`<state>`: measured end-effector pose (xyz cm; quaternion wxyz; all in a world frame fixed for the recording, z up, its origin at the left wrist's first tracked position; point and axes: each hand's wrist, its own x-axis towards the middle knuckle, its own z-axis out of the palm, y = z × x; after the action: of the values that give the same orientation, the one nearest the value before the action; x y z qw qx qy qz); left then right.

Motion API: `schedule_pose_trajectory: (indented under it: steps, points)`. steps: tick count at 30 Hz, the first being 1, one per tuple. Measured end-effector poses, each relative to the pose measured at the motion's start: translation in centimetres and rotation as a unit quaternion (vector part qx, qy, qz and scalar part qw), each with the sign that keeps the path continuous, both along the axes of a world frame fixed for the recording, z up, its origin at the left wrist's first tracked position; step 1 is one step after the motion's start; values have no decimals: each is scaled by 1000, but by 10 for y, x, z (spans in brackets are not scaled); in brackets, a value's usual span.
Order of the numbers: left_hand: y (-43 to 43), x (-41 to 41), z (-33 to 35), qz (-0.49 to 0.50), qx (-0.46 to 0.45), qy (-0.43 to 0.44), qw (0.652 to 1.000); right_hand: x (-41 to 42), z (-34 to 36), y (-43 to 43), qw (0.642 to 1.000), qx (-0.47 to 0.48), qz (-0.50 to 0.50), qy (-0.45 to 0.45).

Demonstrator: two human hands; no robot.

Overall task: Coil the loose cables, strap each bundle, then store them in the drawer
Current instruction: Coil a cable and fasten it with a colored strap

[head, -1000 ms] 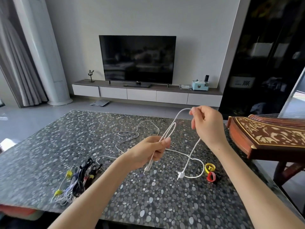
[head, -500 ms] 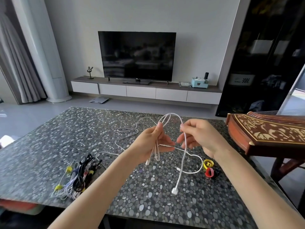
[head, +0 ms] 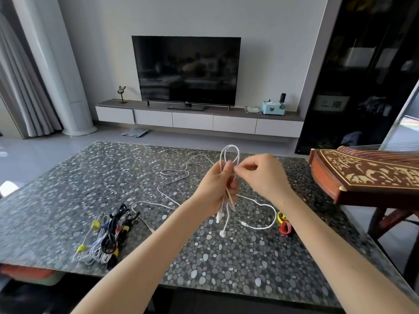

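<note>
Left hand [head: 215,191] fists folded white cable [head: 230,155] upright; right hand [head: 260,175] pinches its loop (no legible markings) above bench [head: 68,189].

Both bare forearms reach up from the bottom edge, the left from about 7 o'clock and the right from about 5 o'clock, and the hands meet just above the middle of the view. The left hand [head: 216,189] is closed in a loose fist around folded strands of a white cable [head: 230,152], thumb pointing toward 12 o'clock, wrist straight. The right hand [head: 264,177] sits touching it at its 3 o'clock side, knuckles up and fingers curled, its thumb and forefinger pinching the same cable right beside the left thumb.
</note>
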<state>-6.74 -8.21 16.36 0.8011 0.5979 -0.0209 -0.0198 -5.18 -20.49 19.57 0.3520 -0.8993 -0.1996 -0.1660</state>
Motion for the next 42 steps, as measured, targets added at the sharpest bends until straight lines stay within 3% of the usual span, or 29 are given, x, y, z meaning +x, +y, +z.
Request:
schedule_pose_trajectory:
  steps: [4,6,9,12,14,15,17,19,20,22,24,26,30,32,36,38,40,42]
  points:
    - [6,11,5,-4,-159,49,986,-3,-24,-6,999,-4,17,-40]
    - [13,16,10,-17,-248,62,967,-11,-43,-10,996,43,53,56]
    - [23,21,14,-12,-329,61,942,-28,-71,-11,961,74,137,230]
    - [29,23,17,29,-362,57,930,-40,-91,-11,950,106,136,261]
    - [35,23,15,88,-297,40,950,-49,-100,-15,978,48,121,166]
    - [38,21,12,124,-212,23,969,-54,-100,-17,990,-22,115,74]
    - [39,17,2,177,66,-18,982,-64,-94,-20,970,-177,120,-112]
    - [34,14,-9,153,333,-68,928,-70,-85,-21,928,-262,146,-220]
    - [29,13,-14,107,417,-91,898,-70,-78,-24,917,-276,168,-235]
    - [21,10,-21,18,499,-104,860,-64,-62,-33,915,-272,207,-214]
    - [19,3,-23,-33,488,-77,869,-53,-46,-43,930,-231,223,-178]
    - [16,-6,-23,-88,394,-42,914,-47,-33,-49,947,-178,226,-142]
    - [7,-19,-22,-178,267,1,947,-39,-26,-50,968,-110,200,-106]
    - [5,-22,-20,-231,245,5,942,-37,-26,-51,976,-92,176,-88]
    - [8,-27,-13,-288,333,-31,897,-38,-26,-56,988,-55,140,-39]
    - [9,-28,-13,-284,357,-30,889,-40,-24,-59,982,-107,106,-118]
    - [9,-28,-13,-261,389,-26,883,-43,-25,-63,944,-211,65,-244]
    - [9,-27,-15,-260,409,-20,874,-45,-32,-66,903,-298,83,-298]
